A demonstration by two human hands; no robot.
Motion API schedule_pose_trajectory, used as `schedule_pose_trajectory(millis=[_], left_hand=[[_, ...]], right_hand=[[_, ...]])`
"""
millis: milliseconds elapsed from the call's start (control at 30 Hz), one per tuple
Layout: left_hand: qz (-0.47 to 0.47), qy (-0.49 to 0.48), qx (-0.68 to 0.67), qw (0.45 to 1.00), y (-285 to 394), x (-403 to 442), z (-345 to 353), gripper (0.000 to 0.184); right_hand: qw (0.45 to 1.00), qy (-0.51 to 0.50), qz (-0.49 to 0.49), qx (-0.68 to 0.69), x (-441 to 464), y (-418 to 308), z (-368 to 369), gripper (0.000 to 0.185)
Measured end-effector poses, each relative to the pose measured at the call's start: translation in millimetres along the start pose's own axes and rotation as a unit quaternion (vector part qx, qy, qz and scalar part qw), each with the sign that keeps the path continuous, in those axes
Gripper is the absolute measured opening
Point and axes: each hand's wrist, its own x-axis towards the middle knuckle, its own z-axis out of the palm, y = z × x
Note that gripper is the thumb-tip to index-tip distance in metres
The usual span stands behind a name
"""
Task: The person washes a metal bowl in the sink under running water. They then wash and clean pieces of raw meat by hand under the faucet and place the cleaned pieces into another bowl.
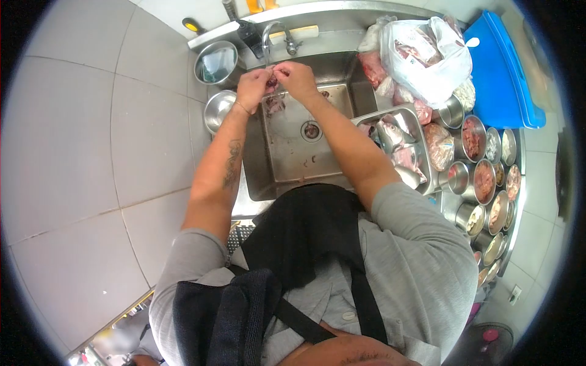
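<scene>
Dark-red flesh piece (272,80) sits between the pinched left hand (251,89) and right hand (295,78), both equally near; faucet (291,46) beyond grip, sink (292,160) below; piece's long axis indeterminable.

Tap (291,46) and sink (284,155) are smooth, glossy metal, the bag (450,74) crinkled, shiny plastic, the apron (305,229) matt cloth.

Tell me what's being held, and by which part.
Left grip and right grip hold a small dark-red piece between them, seemingly by its edges; the exact part can't be told.
</scene>
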Motion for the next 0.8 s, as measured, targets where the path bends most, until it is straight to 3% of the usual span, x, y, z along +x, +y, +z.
schedule_pose_trajectory(millis=[133,200,400,500,567,600,667,700,767,800], left_hand=[[-0.012,-0.010,-0.092,0.996,-12.9,3.8,-2.8,0.024],[-0.013,-0.006,-0.214,0.977,-11.5,-0.4,-2.5,0.022],[0.017,-0.059,-0.286,0.956,-8.7,-2.4,-7.7,0.021],[-0.002,-0.083,-0.321,0.944,6.1,-3.7,-12.6,0.023],[-0.009,-0.075,-0.281,0.957,8.6,-0.2,-19.1,0.023],[-0.017,-0.069,-0.242,0.968,8.9,0.1,-20.2,0.023],[-0.031,-0.057,-0.210,0.976,12.9,1.2,-19.7,0.023],[-0.045,-0.043,-0.180,0.982,15.8,0.6,-18.7,0.022],[-0.045,-0.038,-0.191,0.980,21.9,-4.7,-13.4,0.025],[-0.044,-0.035,-0.202,0.978,24.0,-5.9,-11.4,0.028]], right_hand=[[0.998,0.035,0.038,0.033,-6.9,15.8,3.4,0.018],[0.997,0.055,0.049,0.035,-11.7,25.9,1.0,0.018],[0.997,0.041,0.070,-0.020,-41.3,62.7,3.9,0.017],[0.989,0.026,0.075,-0.123,-63.4,110.9,26.3,0.019],[0.926,-0.109,0.165,-0.320,-69.9,153.1,50.6,0.021],[0.927,-0.110,0.166,-0.319,-73.0,131.6,40.6,0.021],[0.992,-0.091,0.063,-0.061,-71.6,83.0,11.3,0.028],[0.992,-0.091,0.063,-0.061,-61.4,67.3,7.6,0.028],[0.951,-0.058,0.151,0.265,-40.5,38.2,10.6,0.032],[0.950,-0.057,0.151,0.266,-29.9,23.2,7.0,0.032]])
